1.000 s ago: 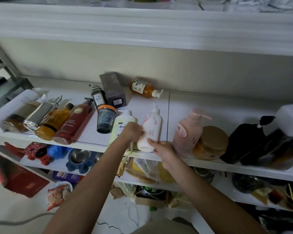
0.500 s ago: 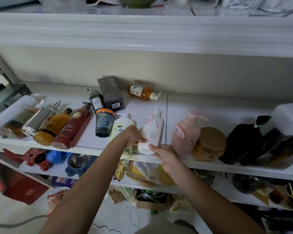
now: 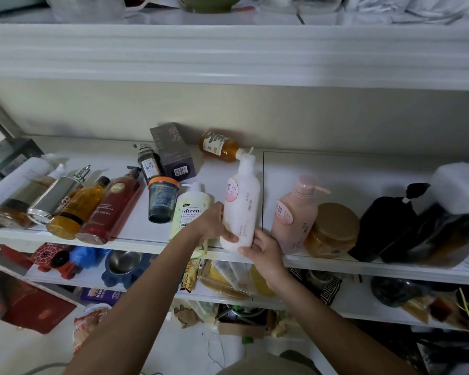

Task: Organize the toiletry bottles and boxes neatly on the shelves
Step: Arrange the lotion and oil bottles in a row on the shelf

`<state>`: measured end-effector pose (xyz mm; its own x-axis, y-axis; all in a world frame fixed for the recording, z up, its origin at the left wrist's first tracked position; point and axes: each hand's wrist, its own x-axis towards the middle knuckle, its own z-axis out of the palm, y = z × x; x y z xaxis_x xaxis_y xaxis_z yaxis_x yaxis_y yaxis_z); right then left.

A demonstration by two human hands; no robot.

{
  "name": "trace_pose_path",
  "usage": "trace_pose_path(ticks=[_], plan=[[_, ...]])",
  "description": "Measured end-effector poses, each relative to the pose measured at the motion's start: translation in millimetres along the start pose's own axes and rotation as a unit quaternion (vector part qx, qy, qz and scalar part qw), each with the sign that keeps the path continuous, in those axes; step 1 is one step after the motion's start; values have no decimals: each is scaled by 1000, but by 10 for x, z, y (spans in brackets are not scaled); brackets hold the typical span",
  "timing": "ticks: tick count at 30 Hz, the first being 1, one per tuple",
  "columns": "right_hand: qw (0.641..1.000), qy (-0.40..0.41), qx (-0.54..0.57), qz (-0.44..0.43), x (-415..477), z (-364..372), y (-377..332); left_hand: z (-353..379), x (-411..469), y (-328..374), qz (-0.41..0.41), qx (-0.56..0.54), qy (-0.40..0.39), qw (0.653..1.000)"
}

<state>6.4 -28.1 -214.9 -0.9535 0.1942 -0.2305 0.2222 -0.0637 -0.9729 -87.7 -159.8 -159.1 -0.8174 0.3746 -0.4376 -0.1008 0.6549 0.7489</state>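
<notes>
Head view: both hands grip a white pump bottle (image 3: pixel 241 204) at the shelf (image 3: pixel 336 169) front, left hand (image 3: pixel 214 221) wrapping its side, right hand (image 3: pixel 263 250) cupping its base. Beside it stand a pale green Accen bottle (image 3: pixel 191 209) and a pink pump bottle (image 3: pixel 295 212).

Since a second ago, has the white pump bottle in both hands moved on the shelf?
Yes. The white pump bottle has tipped up: its pump now overlaps the amber bottle lying by the back wall, held by left hand and right hand.
</notes>
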Motion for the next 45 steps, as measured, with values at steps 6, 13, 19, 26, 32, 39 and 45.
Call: trace_pose_path(ticks=[6,13,19,26,32,39,45], plan=[[996,40,-61,-52,23,19,62,146,-3,-3,83,51,78,992],[946,71,-294,-117,58,8,155,368,-64,-190,117,-26,156,981],[946,65,-309,-79,-28,-15,178,488,-65,-194,120,-21,182,976],[947,61,-303,-83,-114,-64,250,480,-22,-208,119,-23,152,981],[949,87,-293,-73,-232,-56,228,526,-60,-208,127,-21,144,981],[952,113,-270,-96,-419,-83,209,524,-66,-205,128,-5,138,982],[964,190,-178,-58,-444,-170,160,544,-95,-170,129,4,134,983]])
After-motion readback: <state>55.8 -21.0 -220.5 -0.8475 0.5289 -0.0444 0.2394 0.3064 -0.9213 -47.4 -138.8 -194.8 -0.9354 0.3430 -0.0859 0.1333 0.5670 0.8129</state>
